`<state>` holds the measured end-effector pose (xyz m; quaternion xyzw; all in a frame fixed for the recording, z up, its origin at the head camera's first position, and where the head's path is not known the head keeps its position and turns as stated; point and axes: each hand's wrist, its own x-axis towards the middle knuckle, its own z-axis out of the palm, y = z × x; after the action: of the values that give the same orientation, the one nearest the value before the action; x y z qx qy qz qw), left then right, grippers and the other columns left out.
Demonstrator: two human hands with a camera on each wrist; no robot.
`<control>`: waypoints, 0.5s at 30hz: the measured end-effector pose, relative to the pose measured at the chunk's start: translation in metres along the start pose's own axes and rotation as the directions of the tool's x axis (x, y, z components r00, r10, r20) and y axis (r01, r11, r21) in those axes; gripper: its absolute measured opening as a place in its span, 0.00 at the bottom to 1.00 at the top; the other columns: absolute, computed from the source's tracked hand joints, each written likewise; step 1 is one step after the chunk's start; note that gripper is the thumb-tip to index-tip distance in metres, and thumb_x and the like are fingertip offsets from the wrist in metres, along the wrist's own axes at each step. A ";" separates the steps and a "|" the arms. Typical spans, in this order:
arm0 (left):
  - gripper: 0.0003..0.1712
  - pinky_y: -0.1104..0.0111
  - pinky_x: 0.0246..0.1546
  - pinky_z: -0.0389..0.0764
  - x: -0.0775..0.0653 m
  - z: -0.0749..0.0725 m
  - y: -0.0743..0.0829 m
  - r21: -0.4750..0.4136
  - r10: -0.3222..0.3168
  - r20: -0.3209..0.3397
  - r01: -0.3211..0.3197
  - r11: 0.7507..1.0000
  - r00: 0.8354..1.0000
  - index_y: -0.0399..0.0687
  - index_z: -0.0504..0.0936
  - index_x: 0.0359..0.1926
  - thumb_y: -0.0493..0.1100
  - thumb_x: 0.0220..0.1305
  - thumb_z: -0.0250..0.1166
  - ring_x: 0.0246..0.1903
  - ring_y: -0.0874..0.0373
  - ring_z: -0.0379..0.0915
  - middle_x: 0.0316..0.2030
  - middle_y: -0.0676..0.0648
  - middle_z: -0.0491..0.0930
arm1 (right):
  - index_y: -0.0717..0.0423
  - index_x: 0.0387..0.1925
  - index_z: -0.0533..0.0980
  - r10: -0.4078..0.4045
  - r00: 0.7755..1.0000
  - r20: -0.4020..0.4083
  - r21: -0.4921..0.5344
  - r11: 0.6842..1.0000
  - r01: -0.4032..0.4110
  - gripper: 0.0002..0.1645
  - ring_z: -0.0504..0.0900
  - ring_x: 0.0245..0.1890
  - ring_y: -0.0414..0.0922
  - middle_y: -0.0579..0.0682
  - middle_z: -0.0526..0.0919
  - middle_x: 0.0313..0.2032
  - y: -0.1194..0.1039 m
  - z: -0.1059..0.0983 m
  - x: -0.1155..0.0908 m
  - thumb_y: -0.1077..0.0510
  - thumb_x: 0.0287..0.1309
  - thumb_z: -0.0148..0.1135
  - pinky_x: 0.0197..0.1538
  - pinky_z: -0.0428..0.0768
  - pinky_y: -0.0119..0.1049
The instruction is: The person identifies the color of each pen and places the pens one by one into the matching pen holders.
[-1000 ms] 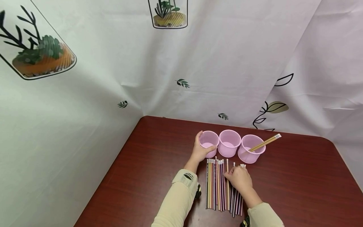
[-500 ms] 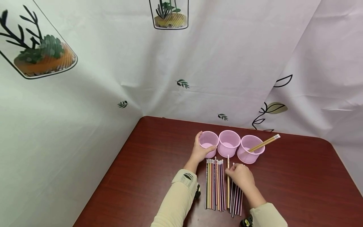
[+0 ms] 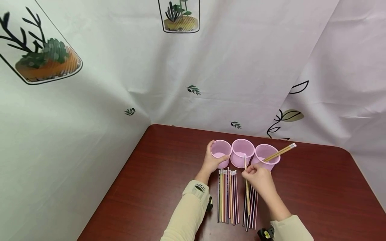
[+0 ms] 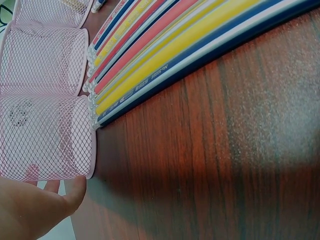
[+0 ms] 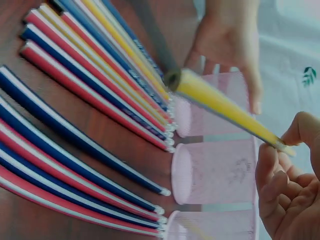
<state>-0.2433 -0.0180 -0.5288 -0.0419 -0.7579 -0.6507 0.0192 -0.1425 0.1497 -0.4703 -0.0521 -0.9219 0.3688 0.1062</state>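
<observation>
My left hand holds the leftmost pink mesh pencil cup, thumb at its near side and fingers round its outer side. With thumb and fingertips, my right hand pinches a yellow pencil near its eraser end. That pencil is raised and tilted, its eraser end overlapping the middle mesh cup in the head view. Two yellowish pencils lean in the right mesh cup, erasers up. In front of the cups lies a row of striped pencils, with a smaller group to its right.
The three cups stand side by side near the back of the dark red wooden table. A white patterned cloth hangs behind the table and along its left side.
My right hand has lifted the yellow pencil off the table and moved it forward and slightly right, toward the middle cup. The left hand has stayed on its cup.
</observation>
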 end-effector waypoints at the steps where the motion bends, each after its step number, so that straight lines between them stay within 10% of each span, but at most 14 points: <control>1: 0.54 0.53 0.59 0.61 0.000 0.000 0.000 -0.002 0.002 0.000 -0.002 1.000 1.000 0.46 0.55 0.67 0.37 0.41 0.76 0.59 0.44 0.61 0.61 0.38 0.63 | 0.56 0.20 0.74 0.006 1.000 -0.002 0.017 1.000 -0.005 0.05 0.70 0.18 0.40 0.44 0.73 0.16 -0.002 -0.002 0.001 0.60 0.40 0.62 0.25 0.69 0.32; 15: 0.53 0.52 0.59 0.61 0.000 -0.001 -0.001 -0.016 0.007 -0.002 -0.007 1.000 1.000 0.47 0.56 0.67 0.37 0.41 0.76 0.59 0.45 0.61 0.61 0.39 0.63 | 0.61 0.42 0.67 0.096 0.994 -0.041 0.156 0.984 -0.089 0.18 0.72 0.21 0.32 0.42 0.78 0.21 -0.012 -0.038 0.015 0.63 0.47 0.59 0.27 0.69 0.26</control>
<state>-0.2437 -0.0187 -0.5297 -0.0442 -0.7526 -0.6566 0.0218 -0.1486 0.1688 -0.4331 -0.0955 -0.8843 0.4423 0.1149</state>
